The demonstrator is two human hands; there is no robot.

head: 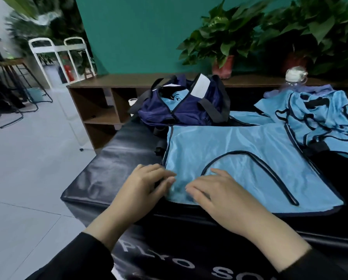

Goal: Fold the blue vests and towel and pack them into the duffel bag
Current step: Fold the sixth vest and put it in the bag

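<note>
Here a vest (249, 166) lies flat on the black table (112, 168) before the open bag (181, 110), both the left hand (146, 186) and right hand (215, 193) pressing its near-left corner with loosely bent fingers, gripping nothing; next, likely pinch that edge and fold it across.

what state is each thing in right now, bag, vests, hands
navy duffel bag: unzipped, a light blue vest showing inside
light blue vest with dark trim: spread flat on the black padded mat
pile of blue vests: crumpled, unfolded
left hand: fingers at the vest's near-left edge
right hand: resting flat on the vest
</note>
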